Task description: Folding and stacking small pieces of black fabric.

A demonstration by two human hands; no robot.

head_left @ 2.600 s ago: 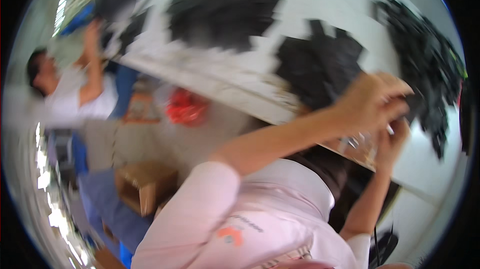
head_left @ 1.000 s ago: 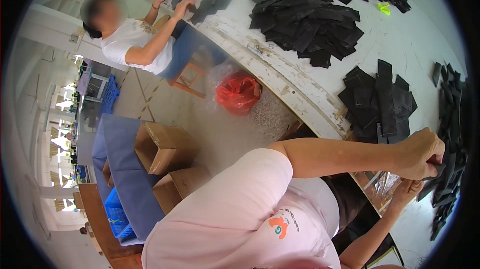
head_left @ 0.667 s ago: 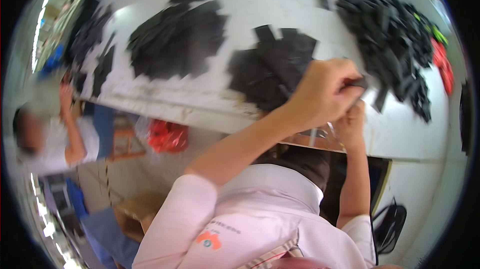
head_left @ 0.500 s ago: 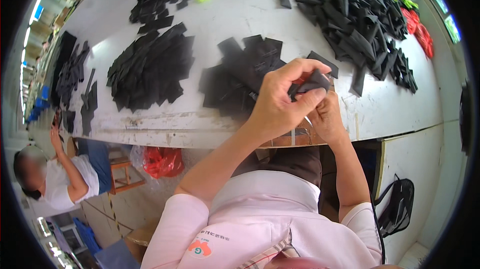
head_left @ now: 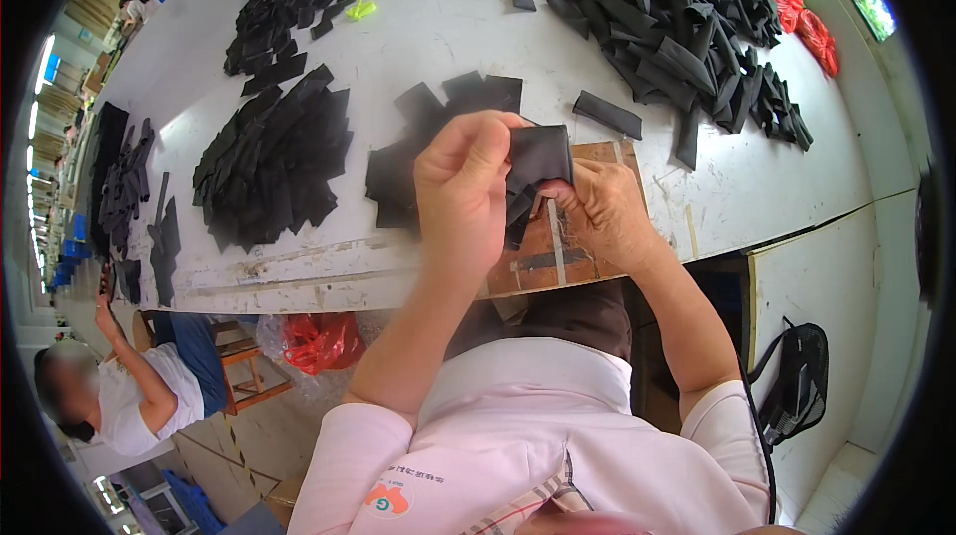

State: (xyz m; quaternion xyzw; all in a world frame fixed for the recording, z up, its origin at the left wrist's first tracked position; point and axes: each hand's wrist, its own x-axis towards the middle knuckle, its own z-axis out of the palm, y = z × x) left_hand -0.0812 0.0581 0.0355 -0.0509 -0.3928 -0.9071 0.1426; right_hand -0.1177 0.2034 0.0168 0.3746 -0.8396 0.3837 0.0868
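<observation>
The left hand (head_left: 460,186) and right hand (head_left: 603,214) are close together, both clamped on 1 black fabric piece (head_left: 539,152), the left on its left side, the right at its lower right edge; the piece is held up above a brown board (head_left: 530,244) at the edge of the white table (head_left: 448,17); a black pile (head_left: 393,184) lies partly behind the left hand; 1 loose black strip (head_left: 607,115) lies beyond the right.
</observation>
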